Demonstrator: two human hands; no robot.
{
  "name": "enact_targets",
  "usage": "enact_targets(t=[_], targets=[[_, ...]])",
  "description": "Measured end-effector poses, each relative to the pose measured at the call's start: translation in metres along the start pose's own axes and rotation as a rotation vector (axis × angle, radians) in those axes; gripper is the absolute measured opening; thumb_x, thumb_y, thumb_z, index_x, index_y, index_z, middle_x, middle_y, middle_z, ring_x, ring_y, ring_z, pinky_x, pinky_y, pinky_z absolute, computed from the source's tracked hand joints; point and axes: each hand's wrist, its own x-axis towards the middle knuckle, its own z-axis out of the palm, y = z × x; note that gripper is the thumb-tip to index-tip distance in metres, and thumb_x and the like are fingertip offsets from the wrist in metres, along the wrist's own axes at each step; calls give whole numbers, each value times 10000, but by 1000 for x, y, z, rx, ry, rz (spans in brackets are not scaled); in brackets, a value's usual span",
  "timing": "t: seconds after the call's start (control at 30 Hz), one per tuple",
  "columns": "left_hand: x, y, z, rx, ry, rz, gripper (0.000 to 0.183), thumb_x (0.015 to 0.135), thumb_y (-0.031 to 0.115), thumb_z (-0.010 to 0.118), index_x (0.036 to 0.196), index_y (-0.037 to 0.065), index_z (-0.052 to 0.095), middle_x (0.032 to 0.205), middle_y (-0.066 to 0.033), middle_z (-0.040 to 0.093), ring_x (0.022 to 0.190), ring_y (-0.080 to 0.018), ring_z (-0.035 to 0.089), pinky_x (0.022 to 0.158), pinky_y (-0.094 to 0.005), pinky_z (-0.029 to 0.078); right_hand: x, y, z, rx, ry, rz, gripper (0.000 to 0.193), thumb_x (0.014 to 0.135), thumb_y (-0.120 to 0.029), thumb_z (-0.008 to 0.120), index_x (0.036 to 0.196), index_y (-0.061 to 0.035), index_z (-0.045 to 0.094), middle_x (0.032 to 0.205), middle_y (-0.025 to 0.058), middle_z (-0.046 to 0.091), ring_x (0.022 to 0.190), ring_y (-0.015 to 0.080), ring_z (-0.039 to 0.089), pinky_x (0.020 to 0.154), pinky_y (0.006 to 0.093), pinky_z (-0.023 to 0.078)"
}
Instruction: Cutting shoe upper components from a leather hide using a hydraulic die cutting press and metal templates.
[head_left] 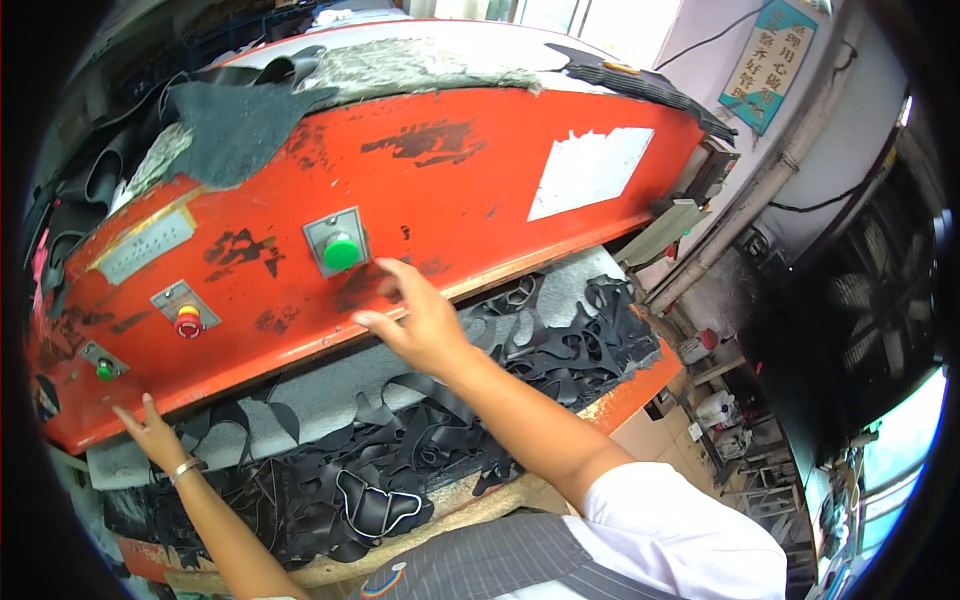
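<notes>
My right hand (425, 325) is raised in front of the red machine housing (460, 200), its thumb and fingers apart and holding nothing. Just to its left is the large green push button (341, 252) on a square metal plate; a small gap shows between the fingertips and the button. My left hand (158, 442), with a band at the wrist, is by the housing's lower left edge, fingers spread and free of anything. Nearest to it are a small green button (104, 371) and a red knob with a yellow collar (188, 321).
Below the housing lies a pale grey bed (340, 385) strewn with black leather-like offcuts (440, 430). A metal-edged cutting die (376, 507) rests among scraps near me. Black sheets (235, 125) drape over the machine's top left. A large black fan (880, 290) stands at right.
</notes>
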Motion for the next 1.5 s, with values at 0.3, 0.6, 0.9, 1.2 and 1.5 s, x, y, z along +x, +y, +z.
enact_targets(t=[0.3, 0.6, 0.9, 1.2, 1.5], targets=[[-7, 17, -47, -128, -211, 112, 601, 972, 207, 520, 1485, 12, 275, 1542, -177, 278, 1394, -258, 334, 1113, -349, 277, -7, -38, -2, 41, 75, 75, 433, 853, -335, 688, 1065, -37, 455, 751, 148, 633, 705, 373, 642, 619, 437, 503], [-303, 174, -75, -378, -1383, 433, 110, 792, 106, 693, 863, 26, 718, 885, -121, 717, 852, -249, 698, 772, -329, 556, -228, -1, -79, -270, -967, 171, 458, 749, -409, 761, 944, -22, 611, 1028, 159, 643, 1017, 341, 600, 833, 434, 480], [-376, 198, -19, 48, -1380, 602, 251, 701, 273, 741, 829, 69, 669, 812, -129, 618, 746, -334, 626, 658, -427, 516, -256, 9, -78, -507, -558, 2, 244, 650, -156, 715, 868, -60, 666, 923, 102, 615, 934, 266, 575, 819, 365, 466], [-321, 242, 36, 24, -1904, 494, 277, 827, 316, 694, 859, 42, 718, 847, -133, 704, 736, -290, 679, 681, -358, 539, -157, 54, -152, -17, -639, 515, 498, 854, -453, 665, 1155, -59, 624, 929, 190, 692, 860, 336, 684, 784, 418, 531], [-349, 277, 269, -231, -1277, 766, 397, 844, 217, 641, 1184, 15, 610, 1204, -175, 614, 1166, -361, 543, 1000, -434, 420, 7, 200, -146, -504, -116, 906, 821, 837, -623, 556, 1182, 113, 445, 1057, 344, 624, 1060, 454, 601, 925, 509, 455]])
